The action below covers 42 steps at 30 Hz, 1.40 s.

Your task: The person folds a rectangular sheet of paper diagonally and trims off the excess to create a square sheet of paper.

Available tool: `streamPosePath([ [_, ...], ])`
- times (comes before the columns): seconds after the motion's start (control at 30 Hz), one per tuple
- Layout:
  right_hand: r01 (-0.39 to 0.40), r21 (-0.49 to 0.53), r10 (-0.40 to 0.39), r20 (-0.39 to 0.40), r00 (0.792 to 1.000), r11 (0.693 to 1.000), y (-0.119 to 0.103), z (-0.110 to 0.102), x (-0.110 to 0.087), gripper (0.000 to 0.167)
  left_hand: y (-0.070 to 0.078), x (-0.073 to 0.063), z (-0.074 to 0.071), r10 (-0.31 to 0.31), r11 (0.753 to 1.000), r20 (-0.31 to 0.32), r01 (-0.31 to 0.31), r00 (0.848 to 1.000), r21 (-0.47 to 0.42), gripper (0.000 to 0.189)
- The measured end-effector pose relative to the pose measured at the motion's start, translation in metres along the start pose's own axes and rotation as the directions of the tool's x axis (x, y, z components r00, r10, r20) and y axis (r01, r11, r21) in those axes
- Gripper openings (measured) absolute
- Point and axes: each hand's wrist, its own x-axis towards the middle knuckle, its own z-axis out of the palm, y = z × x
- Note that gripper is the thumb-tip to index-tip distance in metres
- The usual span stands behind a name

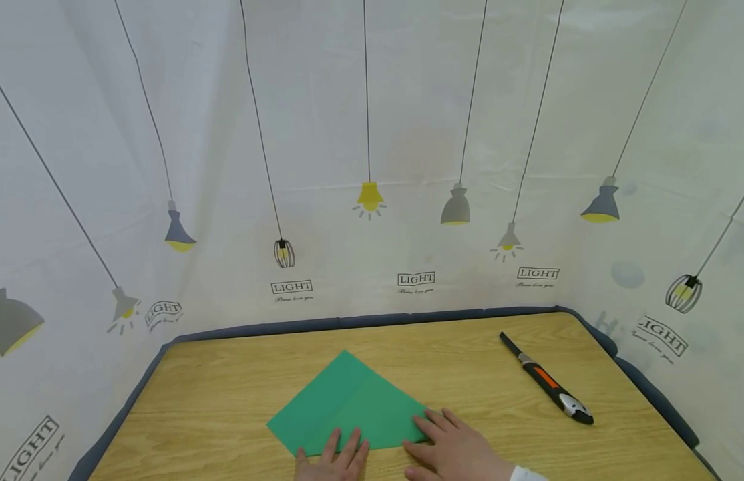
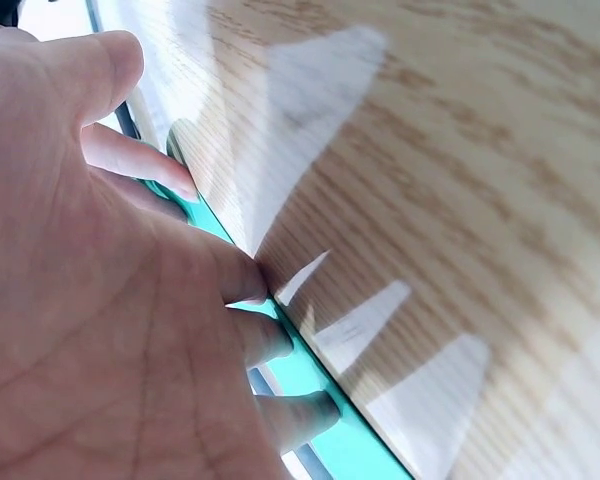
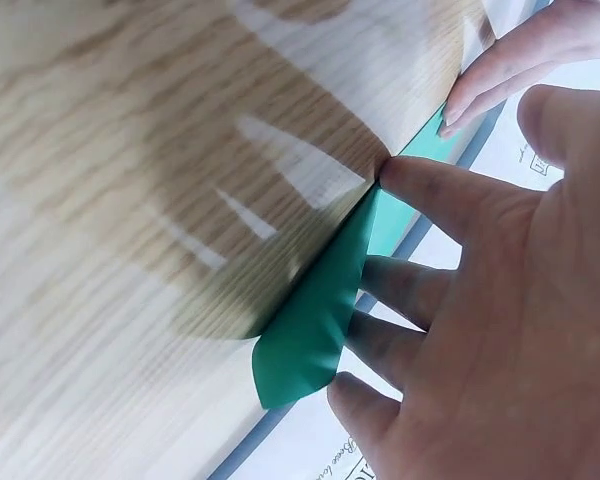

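A green sheet of paper [image 1: 354,401] lies on the wooden table, one corner pointing away from me, with a faint crease across it. Along its near edge, the spread fingertips of my left hand [image 1: 334,464] press on it. My right hand [image 1: 459,451] rests its fingers on the paper's right corner, its thumb on the near side over the wood. Seen from the right wrist, a darker green flap [image 3: 310,320] shows at that corner, beside the right fingertips. From the left wrist, only a narrow strip of the paper [image 2: 300,370] appears past the fingers.
A utility knife [image 1: 555,387] with a black and orange handle lies on the right part of the table [image 1: 216,381]. White sheeting [image 1: 324,133] printed with hanging lamps surrounds the table on the back and sides. A dark band [image 1: 348,323] runs along the table's far edge.
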Motion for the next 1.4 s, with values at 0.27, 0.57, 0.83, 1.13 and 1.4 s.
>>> streamPosePath([
  [0.27, -0.038, 0.021, 0.038, 0.018, 0.999, 0.999, 0.009, 0.000, -0.009, 0.055, 0.000, -0.004, 0.000, 0.026, 0.998, -0.043, -0.024, 0.999, 0.052, 0.074],
  [0.57, -0.107, 0.091, 0.101, 0.074, 0.992, 0.990, 0.023, -0.002, -0.024, 0.055, 0.000, -0.002, 0.002, 0.079, 0.925, -0.061, -0.050, 0.995, 0.377, 0.069],
  [0.83, -0.159, 0.131, 0.147, 0.093, 0.985, 0.979, 0.036, -0.006, -0.038, 0.055, 0.001, -0.001, 0.003, 0.062, 0.949, -0.054, -0.043, 0.997, 0.312, 0.070],
  [1.13, -0.228, 0.118, 0.212, 0.138, 0.968, 0.966, 0.047, -0.010, -0.051, 0.059, -0.001, -0.001, 0.000, 0.031, 0.997, -0.034, -0.029, 0.999, 0.069, 0.075],
  [1.4, -0.259, 0.145, 0.235, 0.165, 0.958, 0.955, 0.051, -0.016, -0.059, 0.058, 0.000, -0.001, 0.001, 0.036, 0.985, -0.053, -0.027, 0.998, 0.168, 0.071],
])
